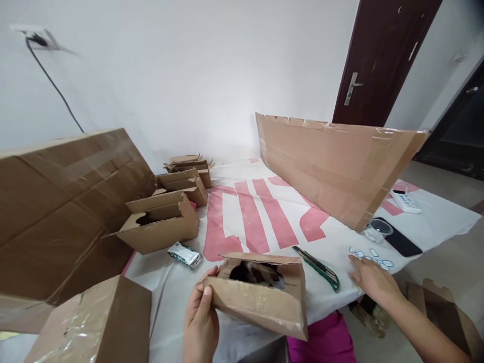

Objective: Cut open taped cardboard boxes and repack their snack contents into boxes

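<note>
My left hand point(202, 312) grips the left end of a small open cardboard box point(260, 305), thumb on its near wall. Something dark and partly clear shows inside the box, but I cannot make out what it is. Over the table's right side reaches my right hand point(372, 277), fingers apart, with nothing visible in it. Its fingertips are beside several small white stickers with blue outlines point(372, 258). Between the box and that hand lies a green utility knife point(319, 269). A small foil packet point(185, 254) rests left of the box.
Several open cardboard boxes point(162, 227) line the left side, beside a large cardboard panel point(68, 212). A closed taped box point(94, 322) sits front left. Another tall panel point(328, 166) stands at the right, near a clear round container point(378, 229) and a black phone point(401, 239).
</note>
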Available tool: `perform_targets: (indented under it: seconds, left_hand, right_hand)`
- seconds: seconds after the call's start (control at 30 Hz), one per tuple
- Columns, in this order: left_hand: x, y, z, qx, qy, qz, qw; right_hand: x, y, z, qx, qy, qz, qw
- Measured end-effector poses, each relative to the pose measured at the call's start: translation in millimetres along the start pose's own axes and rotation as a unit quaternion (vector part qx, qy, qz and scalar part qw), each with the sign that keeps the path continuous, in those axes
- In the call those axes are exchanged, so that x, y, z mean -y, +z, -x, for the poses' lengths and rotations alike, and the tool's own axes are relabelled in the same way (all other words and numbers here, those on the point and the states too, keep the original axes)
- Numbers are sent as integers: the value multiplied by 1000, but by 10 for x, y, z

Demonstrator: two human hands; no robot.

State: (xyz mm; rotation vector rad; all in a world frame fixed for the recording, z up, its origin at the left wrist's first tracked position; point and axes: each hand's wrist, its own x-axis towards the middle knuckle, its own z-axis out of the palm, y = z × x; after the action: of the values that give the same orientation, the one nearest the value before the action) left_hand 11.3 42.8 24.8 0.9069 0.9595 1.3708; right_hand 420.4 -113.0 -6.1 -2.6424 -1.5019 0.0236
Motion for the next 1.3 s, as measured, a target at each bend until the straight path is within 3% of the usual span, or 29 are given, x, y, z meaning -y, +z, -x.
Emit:
perform_targets:
  seconds: [0.17,0.3,0.4,0.57,0.67,0.77,0.87,0.97,1.1,1.2,1.3]
  left_hand:
    - [-110,-168,-74,-58,-32,59,996]
    - [-85,-177,-7,-82,2,54,995]
    - [-11,-193,131,-37,14,11,999]
    - [72,-306,341,106,89,-96,986]
    - [34,-340,383,130,116,-114,978]
    - [-37,-295,394,148,129,-178,964]
    - [-67,-220,407,162,138,-275,938]
    - [-51,-188,406,160,173,-322,917]
    - [-116,-185,394,213,198,-413,863]
    - [-254,-130,409,253,180,-477,822]
    - [-372,-49,432,283,165,-518,790]
  right_hand:
    - [296,-127,81,-140,-58,-147,977]
    - [786,-246,327,-81,-216,-305,924]
    - [1104,-119,481,-40,-320,-318,892]
    - [1203,136,484,-6,-325,-348,880]
    - [1083,-24,356,-3,-325,-411,852]
    - [1091,-429,180,-41,-335,-454,825]
    - [1375,-842,33,-9,-399,-394,828]
    - [1814,-1015,-49,-22,-467,-255,846]
    - [2253,-886,-119,-120,-467,-72,873]
    - [2389,-781,-172,-82,-443,16,893]
    - [2419,-780,-202,-7,-431,-18,902]
